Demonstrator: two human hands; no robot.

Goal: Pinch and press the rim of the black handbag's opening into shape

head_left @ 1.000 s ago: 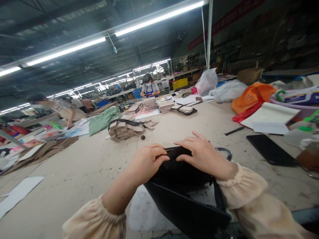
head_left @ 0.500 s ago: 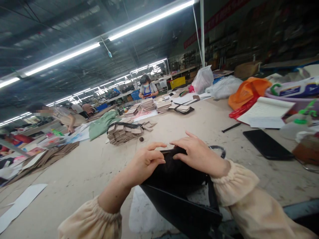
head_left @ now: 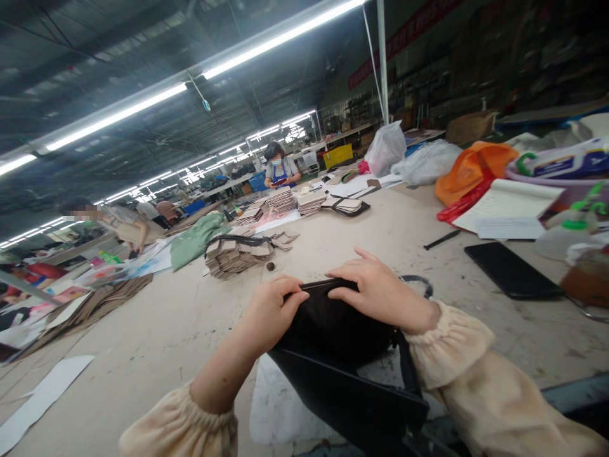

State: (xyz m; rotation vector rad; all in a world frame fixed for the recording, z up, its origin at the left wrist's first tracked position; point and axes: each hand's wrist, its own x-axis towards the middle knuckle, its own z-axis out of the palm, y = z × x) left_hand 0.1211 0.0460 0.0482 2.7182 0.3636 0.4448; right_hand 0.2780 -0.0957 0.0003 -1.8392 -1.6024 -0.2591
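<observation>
A black bag (head_left: pixel 352 387) stands at the table's near edge, its mouth facing me and its dark lining showing. My left hand (head_left: pixel 273 308) pinches the far rim of the bag between thumb and fingers, toward the left. Farther right on the same rim, my right hand (head_left: pixel 375 289) grips the edge with its thumb inside and fingers over the outside. A strap hangs at the bag's right side, and part of a curved handle (head_left: pixel 419 282) shows behind my right wrist. Under the bag lies a white sheet (head_left: pixel 280 406).
Beyond the hands lie stacked brown pieces (head_left: pixel 238 254) and a green cloth (head_left: pixel 197 238). On the right are a black phone (head_left: pixel 511 270), a black pen (head_left: pixel 442 240), an open notebook (head_left: pixel 511 206) and an orange bag (head_left: pixel 476 168). A co-worker (head_left: pixel 280 168) sits across the table.
My left hand has shifted slightly left along the rim and its fingers have closed into a pinch. More of the rim shows between my hands. The right hand keeps nearly the same place.
</observation>
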